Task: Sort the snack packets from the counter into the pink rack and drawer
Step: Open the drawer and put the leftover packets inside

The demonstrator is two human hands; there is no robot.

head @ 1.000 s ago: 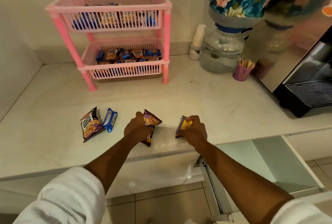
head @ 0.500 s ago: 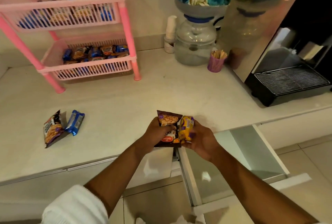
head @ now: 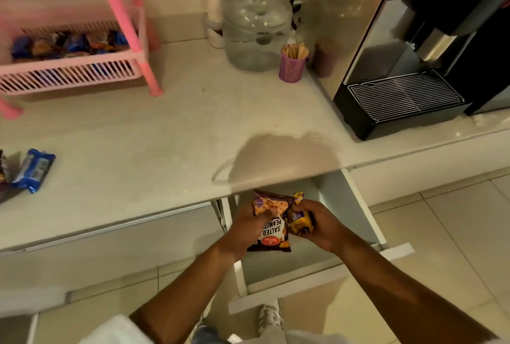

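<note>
Over drawer [head: 356, 205], fingers [head: 258, 212] around packets [head: 273, 230]

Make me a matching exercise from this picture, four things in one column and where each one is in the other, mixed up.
1 peanut packet
2 yellow packet
3 blue packet
4 purple cup

A on the counter, far left
B in the left hand
C beside the water jug
D in the right hand

Pairs: 1-B, 2-D, 3-A, 4-C
</note>
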